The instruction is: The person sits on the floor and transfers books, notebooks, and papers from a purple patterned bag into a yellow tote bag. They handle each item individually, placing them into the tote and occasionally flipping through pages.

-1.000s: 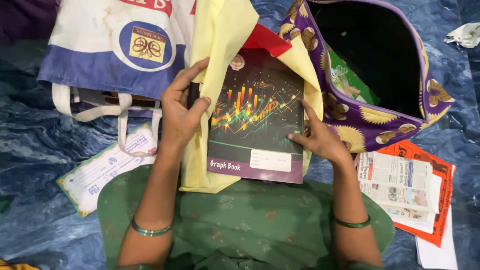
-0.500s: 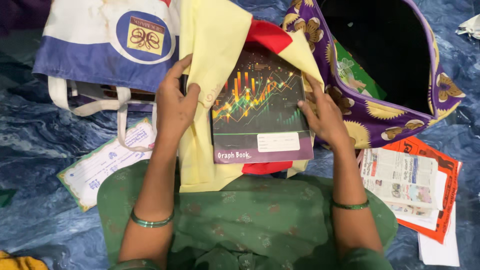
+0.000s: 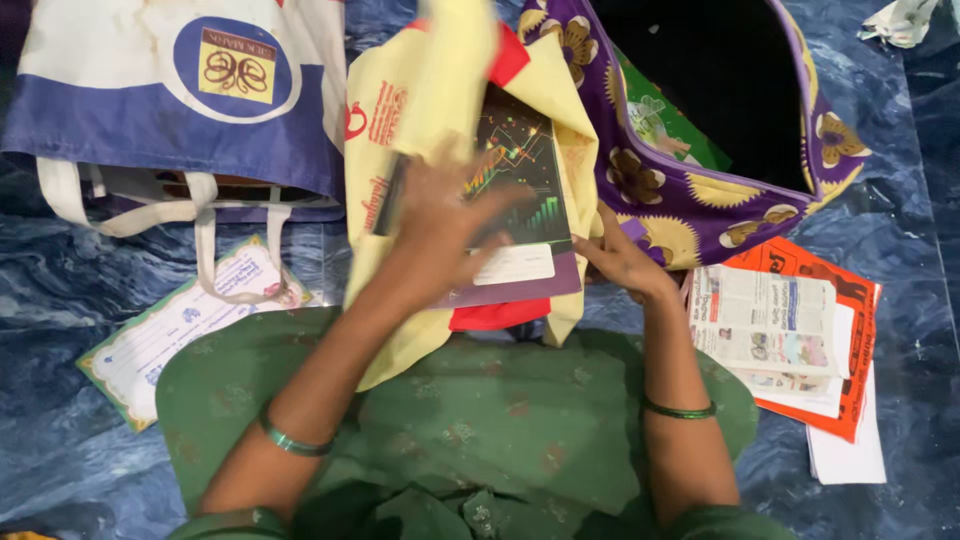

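A dark notebook (image 3: 525, 165) with a bright chart on its cover lies partly inside a yellow cloth bag (image 3: 385, 120) on my lap. A red lining (image 3: 498, 316) shows under the notebook's lower edge. My left hand (image 3: 450, 215) is blurred with motion and lies across the notebook's cover, by a dark strip (image 3: 389, 200) at the bag's mouth. Whether it grips anything is unclear. My right hand (image 3: 622, 262) pinches the yellow bag's right edge beside the notebook's lower right corner.
An open purple flowered bag (image 3: 690, 195) with a green packet (image 3: 665, 125) inside lies at the right. A white and blue bag (image 3: 180, 100) is at the upper left, with a bordered card (image 3: 165, 340) below it. Newspapers (image 3: 765, 325) and orange paper (image 3: 860, 310) lie right.
The notebook has slid further up into the yellow bag. My left hand has moved from the bag's left flap onto the cover. My right hand has dropped to the bag's lower right edge.
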